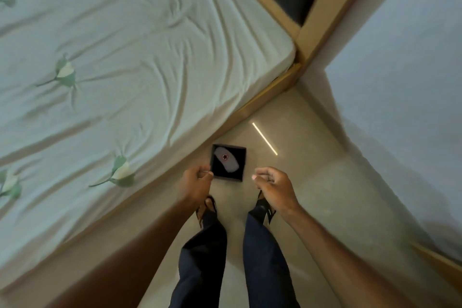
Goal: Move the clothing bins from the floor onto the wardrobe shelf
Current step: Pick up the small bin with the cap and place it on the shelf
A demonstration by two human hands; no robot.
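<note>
A small black open bin (238, 166) stands on the beige floor beside the bed, holding a grey folded item (226, 159) with a red mark. My left hand (196, 182) hovers just left of the bin's near corner, fingers curled loosely, holding nothing. My right hand (273, 184) hangs to the right of the bin, apart from it, fingers half curled and empty. Both hands are above the floor, higher than the bin. The wardrobe shelf is out of sight.
A bed (125, 70) with a pale green flowered sheet and wooden frame fills the left. A white wall (400, 82) closes the right side, leaving a narrow floor strip (312, 195). My legs and sandalled feet stand just behind the bin.
</note>
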